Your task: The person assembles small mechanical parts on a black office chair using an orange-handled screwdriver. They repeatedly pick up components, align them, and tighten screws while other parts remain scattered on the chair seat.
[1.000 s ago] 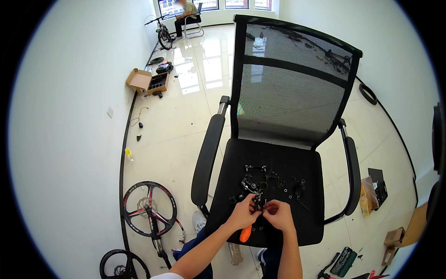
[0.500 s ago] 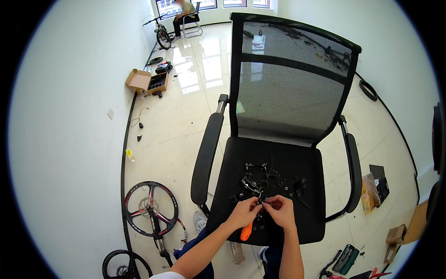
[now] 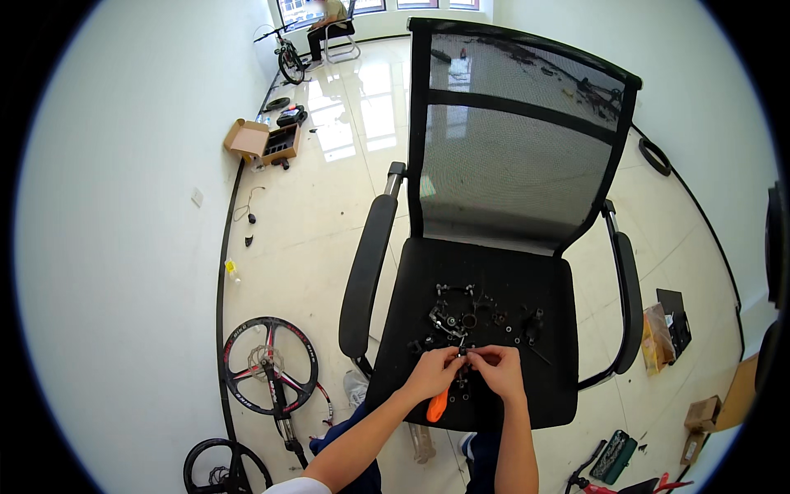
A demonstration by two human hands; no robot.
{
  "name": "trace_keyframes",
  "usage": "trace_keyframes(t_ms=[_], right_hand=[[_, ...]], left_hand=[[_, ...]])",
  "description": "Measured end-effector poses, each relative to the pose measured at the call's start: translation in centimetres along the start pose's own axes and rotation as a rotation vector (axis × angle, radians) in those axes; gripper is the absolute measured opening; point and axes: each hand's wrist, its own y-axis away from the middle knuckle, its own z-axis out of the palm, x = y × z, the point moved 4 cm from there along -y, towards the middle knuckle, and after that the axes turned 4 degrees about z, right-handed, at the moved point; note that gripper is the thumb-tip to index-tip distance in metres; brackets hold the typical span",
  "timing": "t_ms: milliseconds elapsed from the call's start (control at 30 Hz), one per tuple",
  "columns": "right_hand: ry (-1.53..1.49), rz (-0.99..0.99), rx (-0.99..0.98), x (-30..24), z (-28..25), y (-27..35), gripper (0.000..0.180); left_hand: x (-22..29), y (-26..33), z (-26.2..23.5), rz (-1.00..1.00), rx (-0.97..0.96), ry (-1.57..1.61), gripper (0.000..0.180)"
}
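Over the front of a black chair seat (image 3: 527,280), my left hand (image 3: 431,372) and my right hand (image 3: 500,372) meet fingertip to fingertip. Both pinch a small dark metal part (image 3: 463,351), mostly covered by the fingers. An orange tool handle (image 3: 437,406) sticks out below my left hand; its other end is hidden, and I cannot tell whether that hand holds it. Just beyond the fingers lies a silver and black mechanism (image 3: 446,320), with a dark ring (image 3: 469,320) beside it. A black part (image 3: 534,327) and a thin rod (image 3: 539,356) rest to the right.
Armrests (image 3: 368,276) flank the seat, and a mesh backrest (image 3: 518,165) rises behind. On the floor at left are a spoked wheel (image 3: 233,372) and an open cardboard box (image 3: 280,144). A green case (image 3: 613,458) sits lower right. Far off, a person (image 3: 331,20) sits near a bicycle (image 3: 290,62).
My view has shifted slightly. Both hands stay together at the small part, with only a slight change in the fingertips.
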Motion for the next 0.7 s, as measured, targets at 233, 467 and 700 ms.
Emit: trace_keyframes(t_ms=[233,467,700], right_hand=[[0.002,-0.073,0.009,-0.5,0.5,0.0,0.010],[0.360,-0.145,0.252,-0.7,-2.6,0.2,0.010],[0.540,-0.106,0.236,-1.2,-2.2,0.7,0.018]], left_hand=[[0.3,0.2,-0.5,0.072,0.091,-0.044,0.025],[1.6,-0.5,-1.1,0.063,0.204,-0.097,0.026],[0.5,-0.5,-3.4,-0.025,0.398,0.186,0.029]])
